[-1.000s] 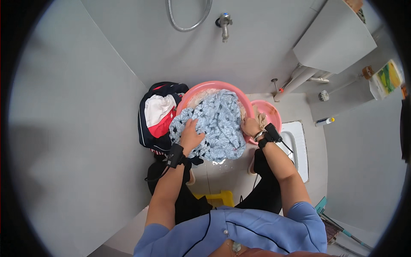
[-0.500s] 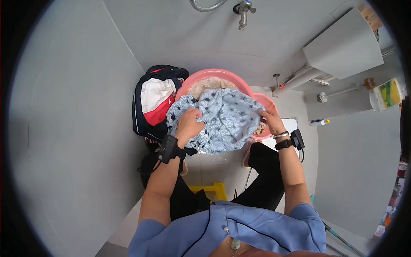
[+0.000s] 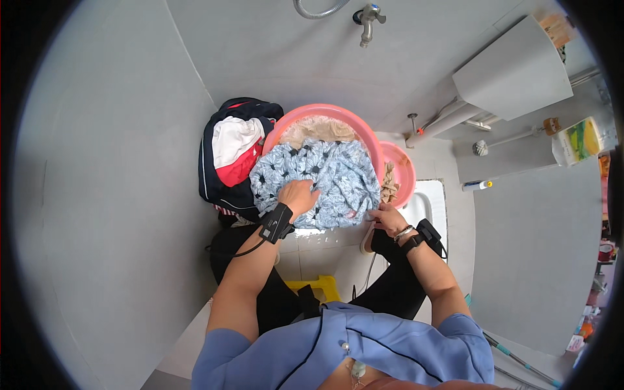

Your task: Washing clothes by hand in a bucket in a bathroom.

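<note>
A light-blue garment [image 3: 328,185] with dark flower shapes is draped over the front of a large pink basin [image 3: 326,109]. My left hand [image 3: 298,197] is on the middle of it, fingers curled into the folds. My right hand [image 3: 389,220] pinches the garment's lower right edge by the basin's near side. Behind the garment, a beige wet cloth [image 3: 325,132] lies inside the basin among whitish suds. How far down the garment reaches into the basin is hidden.
Left of the basin is a dark pile of clothes [image 3: 209,159] with a white and red piece on top. A smaller pink basin [image 3: 404,172] with beige cloth stands to the right, near a white squat toilet [image 3: 429,201]. A yellow stool [image 3: 328,286] is between my legs; a tap [image 3: 367,29] is on the wall.
My right hand has come down and slightly left with the garment's edge, which now lies flatter and lower. My left hand has moved slightly down and right. More of the small basin shows.
</note>
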Motion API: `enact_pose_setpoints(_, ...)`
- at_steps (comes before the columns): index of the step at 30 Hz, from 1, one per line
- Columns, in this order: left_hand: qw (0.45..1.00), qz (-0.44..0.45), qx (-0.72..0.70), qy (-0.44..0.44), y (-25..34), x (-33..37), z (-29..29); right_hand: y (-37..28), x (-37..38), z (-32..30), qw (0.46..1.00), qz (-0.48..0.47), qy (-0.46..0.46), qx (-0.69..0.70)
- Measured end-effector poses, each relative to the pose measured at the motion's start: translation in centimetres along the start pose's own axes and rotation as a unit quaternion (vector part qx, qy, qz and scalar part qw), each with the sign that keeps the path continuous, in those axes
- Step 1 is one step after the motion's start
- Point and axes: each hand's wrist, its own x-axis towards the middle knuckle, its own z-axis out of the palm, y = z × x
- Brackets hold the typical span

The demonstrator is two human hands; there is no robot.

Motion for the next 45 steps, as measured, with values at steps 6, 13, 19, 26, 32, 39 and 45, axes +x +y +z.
enact_pose_setpoints(6, 0.996, 0.039, -0.061, -0.052, -1.0, 0.3, -1.1, -8.1, -3.3, 0.4, 0.963, -0.062, -0.125, 0.231)
enact_pose_setpoints(13, 0.99, 0.086, -0.012, -0.115, -1.1, -0.5, 0.2, -12.0, 2.3, 1.1, 0.977, -0.196, -0.036, -0.07)
enact_pose_setpoints(19, 0.998, -0.032, 0.023, -0.052, 2.8, -1.1, -0.4, -11.0, 13.2, 0.2, 0.85, -0.227, 0.189, -0.436)
enact_pose_setpoints(26, 0.996, -0.037, 0.06, -0.06, 1.0, -0.1, 1.8, -10.2, 13.7, 1.5, 0.828, -0.209, 0.113, -0.509)
enact_pose_setpoints(32, 0.995, -0.052, 0.026, -0.08, 0.4, 0.0, 0.4, -13.2, 7.2, -3.7, 0.857, -0.38, 0.207, -0.279)
enact_pose_setpoints(39, 0.999, -0.034, 0.009, 0.005, 0.7, -0.4, -1.3, -17.6, -1.5, -4.1, 0.842, -0.507, 0.182, 0.01)
enact_pose_setpoints(45, 0.985, -0.014, -0.079, 0.151, -1.6, -0.7, -5.0, -18.5, -3.2, -6.0, 0.836, -0.489, 0.162, 0.187)
